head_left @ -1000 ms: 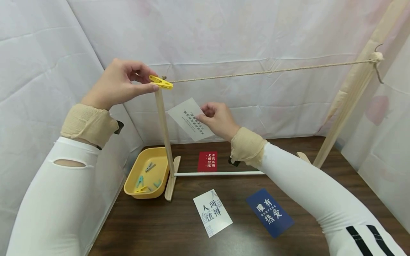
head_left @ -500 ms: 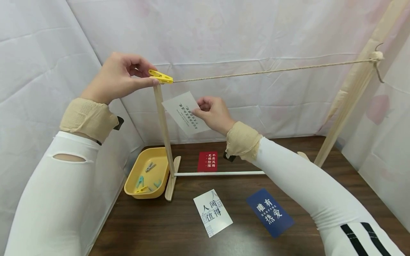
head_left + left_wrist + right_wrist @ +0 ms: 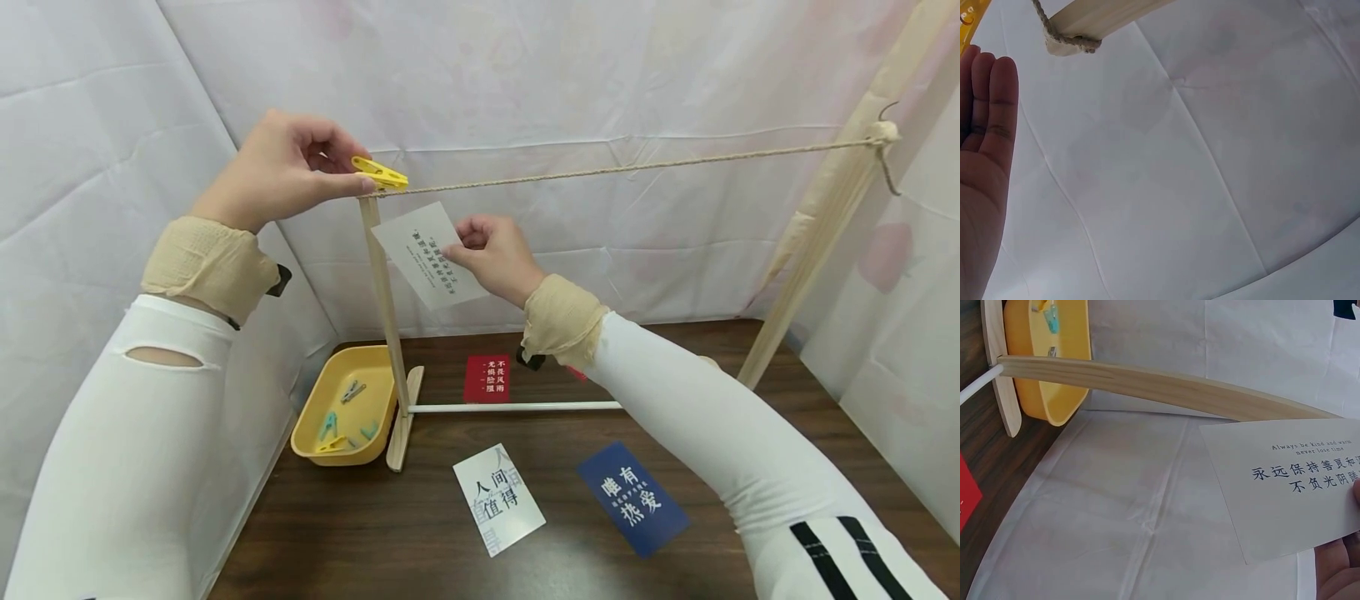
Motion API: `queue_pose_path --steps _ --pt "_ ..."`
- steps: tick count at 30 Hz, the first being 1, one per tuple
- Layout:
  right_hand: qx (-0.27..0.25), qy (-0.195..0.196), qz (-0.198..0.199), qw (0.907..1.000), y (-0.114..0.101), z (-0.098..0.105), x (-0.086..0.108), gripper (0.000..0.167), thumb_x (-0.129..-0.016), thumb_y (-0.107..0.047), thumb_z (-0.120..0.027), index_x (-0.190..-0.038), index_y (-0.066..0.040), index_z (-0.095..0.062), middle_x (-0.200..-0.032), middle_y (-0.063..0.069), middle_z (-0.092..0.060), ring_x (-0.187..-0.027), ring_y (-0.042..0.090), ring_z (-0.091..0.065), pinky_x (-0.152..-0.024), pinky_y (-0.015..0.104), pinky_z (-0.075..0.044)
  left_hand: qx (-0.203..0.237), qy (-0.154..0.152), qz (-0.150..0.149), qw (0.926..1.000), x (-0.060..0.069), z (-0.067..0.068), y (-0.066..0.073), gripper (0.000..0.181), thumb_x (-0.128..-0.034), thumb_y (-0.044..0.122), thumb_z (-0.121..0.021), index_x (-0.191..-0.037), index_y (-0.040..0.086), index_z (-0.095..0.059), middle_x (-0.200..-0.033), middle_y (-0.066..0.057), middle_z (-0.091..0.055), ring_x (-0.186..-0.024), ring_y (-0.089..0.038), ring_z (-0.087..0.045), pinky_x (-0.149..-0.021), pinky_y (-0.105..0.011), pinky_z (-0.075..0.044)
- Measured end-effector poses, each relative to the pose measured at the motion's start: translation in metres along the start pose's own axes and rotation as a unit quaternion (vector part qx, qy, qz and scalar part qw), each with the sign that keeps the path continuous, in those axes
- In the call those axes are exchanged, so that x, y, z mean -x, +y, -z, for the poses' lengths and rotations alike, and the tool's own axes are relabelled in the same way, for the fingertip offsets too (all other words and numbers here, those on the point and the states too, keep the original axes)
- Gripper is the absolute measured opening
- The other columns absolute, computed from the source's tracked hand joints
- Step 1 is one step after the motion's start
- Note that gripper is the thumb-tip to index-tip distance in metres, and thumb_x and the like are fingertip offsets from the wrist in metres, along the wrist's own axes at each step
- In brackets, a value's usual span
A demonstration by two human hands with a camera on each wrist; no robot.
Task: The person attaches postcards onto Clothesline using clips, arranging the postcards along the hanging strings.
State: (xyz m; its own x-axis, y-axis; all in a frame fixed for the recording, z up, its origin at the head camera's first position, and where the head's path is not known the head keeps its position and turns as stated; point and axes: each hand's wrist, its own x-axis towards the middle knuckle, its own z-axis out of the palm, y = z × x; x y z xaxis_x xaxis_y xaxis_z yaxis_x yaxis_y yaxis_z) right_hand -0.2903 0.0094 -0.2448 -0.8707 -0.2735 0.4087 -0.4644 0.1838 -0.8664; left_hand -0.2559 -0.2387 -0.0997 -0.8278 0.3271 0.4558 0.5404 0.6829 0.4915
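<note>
My left hand (image 3: 288, 171) pinches a yellow clothespin (image 3: 384, 173) between thumb and fingers, just above the left end of a rope (image 3: 555, 177). Only a corner of that clothespin (image 3: 966, 22) shows in the left wrist view, beside the fingers. Below the rope, my right hand (image 3: 498, 258) holds a white card (image 3: 423, 254) by its right edge. The card tilts, its upper corner a little under the rope near the left post (image 3: 381, 283). In the right wrist view the printed face of the card (image 3: 1285, 487) is turned to the camera.
A yellow basin (image 3: 311, 417) with several clothespins stands left of the post. On the dark table (image 3: 360, 533) lie a red card (image 3: 486, 380), a white card (image 3: 498, 500) and a blue card (image 3: 632, 500). A white rod (image 3: 517, 407) joins the stand's feet low down.
Both hands have risen. The right hand and its card have also shifted left, toward the post and rope. The clothespin now sits slightly higher, over the rope.
</note>
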Motion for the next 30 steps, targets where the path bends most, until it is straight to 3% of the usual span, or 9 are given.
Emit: queue_pose_path --steps 10,18,23,30 --pt "-0.003 0.002 0.007 1.0 -0.006 -0.004 -0.002 0.011 -0.099 -0.005 -0.079 -0.105 0.003 -0.075 -0.103 0.021 -0.081 -0.084 0.013 -0.075 -0.073 0.022 -0.056 -0.023 -0.022 0.02 0.9993 -0.007 0.007 0.005 0.017 -0.0869 0.013 -0.092 -0.1 0.01 -0.083 -0.08 0.015 -0.074 -0.07 -0.008 -0.061 -0.059 -0.02 -0.044" --pt "-0.006 0.005 0.014 0.9999 -0.008 -0.007 -0.006 0.009 -0.098 -0.005 -0.079 -0.101 0.002 -0.074 -0.1 0.02 -0.081 -0.08 0.01 -0.072 -0.072 0.022 -0.055 -0.067 -0.05 0.02 0.9963 -0.013 0.011 0.01 0.017 -0.0909 0.017 -0.09 -0.101 0.006 -0.084 -0.08 0.018 -0.075 -0.069 -0.008 -0.056 -0.058 -0.023 -0.039" --pt "-0.006 0.006 0.012 0.9999 -0.012 -0.008 -0.007 0.009 -0.098 -0.005 -0.079 -0.103 0.003 -0.075 -0.1 0.02 -0.081 -0.081 0.012 -0.074 -0.072 0.022 -0.056 -0.105 -0.062 0.022 0.9923 -0.019 0.012 0.015 0.018 -0.0906 0.024 -0.091 -0.1 0.01 -0.085 -0.08 0.02 -0.074 -0.069 -0.011 -0.05 -0.058 -0.027 -0.035" --pt "0.001 0.009 0.015 0.9999 -0.011 -0.009 -0.009 0.009 -0.099 -0.005 -0.079 -0.102 0.002 -0.075 -0.098 0.017 -0.081 -0.08 0.012 -0.073 -0.071 0.022 -0.054 -0.164 -0.099 0.005 0.9814 -0.03 0.009 0.027 0.018 -0.0918 0.027 -0.09 -0.101 0.012 -0.086 -0.079 0.015 -0.076 -0.073 -0.011 -0.054 -0.063 -0.026 -0.04"
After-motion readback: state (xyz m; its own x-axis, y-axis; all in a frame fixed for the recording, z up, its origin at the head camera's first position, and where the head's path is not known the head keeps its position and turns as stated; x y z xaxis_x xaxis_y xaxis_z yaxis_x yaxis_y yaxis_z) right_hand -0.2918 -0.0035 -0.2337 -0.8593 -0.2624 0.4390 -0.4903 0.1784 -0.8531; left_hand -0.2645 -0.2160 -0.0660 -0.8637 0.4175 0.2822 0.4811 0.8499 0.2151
